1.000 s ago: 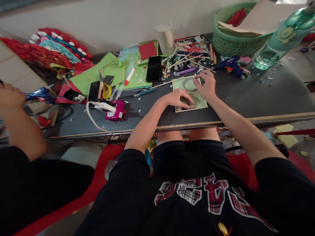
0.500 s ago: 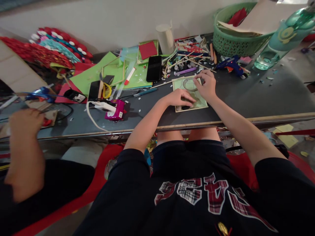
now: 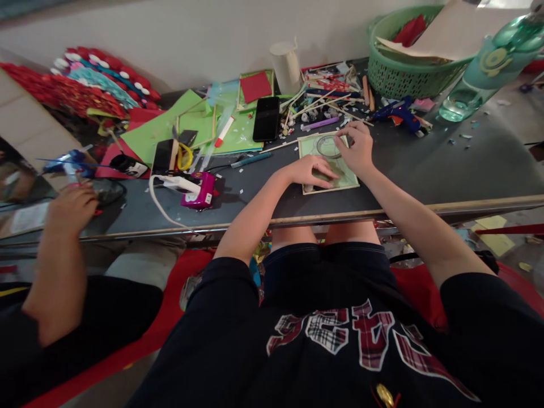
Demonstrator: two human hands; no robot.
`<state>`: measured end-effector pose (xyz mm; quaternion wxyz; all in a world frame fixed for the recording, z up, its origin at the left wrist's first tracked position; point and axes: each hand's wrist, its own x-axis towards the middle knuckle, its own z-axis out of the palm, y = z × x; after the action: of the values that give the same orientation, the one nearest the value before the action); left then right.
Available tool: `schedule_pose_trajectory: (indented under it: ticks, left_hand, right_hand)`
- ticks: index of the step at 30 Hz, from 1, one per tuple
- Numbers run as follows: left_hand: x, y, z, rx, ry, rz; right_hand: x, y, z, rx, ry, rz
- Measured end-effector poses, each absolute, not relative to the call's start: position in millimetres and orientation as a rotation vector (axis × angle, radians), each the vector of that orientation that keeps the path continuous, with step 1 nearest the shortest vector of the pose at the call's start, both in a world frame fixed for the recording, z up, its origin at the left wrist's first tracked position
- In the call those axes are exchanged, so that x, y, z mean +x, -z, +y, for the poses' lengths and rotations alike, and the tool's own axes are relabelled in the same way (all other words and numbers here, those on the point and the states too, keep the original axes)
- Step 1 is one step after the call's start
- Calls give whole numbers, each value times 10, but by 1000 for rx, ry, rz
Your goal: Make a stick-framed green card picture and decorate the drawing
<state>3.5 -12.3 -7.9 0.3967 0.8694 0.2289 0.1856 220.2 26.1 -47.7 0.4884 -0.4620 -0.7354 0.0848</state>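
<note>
A pale green rectangular panel [image 3: 349, 179] edged with thin light sticks lies flat on the dark table in front of me. My left hand [image 3: 310, 170] rests on its lower left part, thumb and fingers apart and fingertips on the surface. A thin round ring [image 3: 319, 148] sits at the panel's upper part. At the ring's right edge, my right hand [image 3: 357, 146] pinches its rim between thumb and fingers. Faint drawn lines show on the panel, but their shape is partly hidden by my hands.
Behind the panel lie a black phone [image 3: 266, 119], a purple pen [image 3: 319, 123] and many loose sticks. A blue glue gun [image 3: 397, 110], green basket [image 3: 391, 73] and tilted-looking bottle [image 3: 467, 90] stand right. Left are a magenta power adapter [image 3: 204, 190] and a co-worker's hand [image 3: 74, 207].
My fingers have shifted only very slightly on the panel and ring. The co-worker's hand on the left has moved rightward and a little nearer the table's front edge.
</note>
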Motion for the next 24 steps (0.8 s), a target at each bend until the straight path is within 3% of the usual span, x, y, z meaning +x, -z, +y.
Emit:
schedule_pose_trajectory:
  ticks: [13,24]
  left_hand:
    - [71,21,-181,2251,-472,625]
    - [-34,325,122,1578,-1067,779]
  right_hand:
    - [2173,465,229,-1101,-216,-1773]
    - [2154,306,150,-859,-432,-1793]
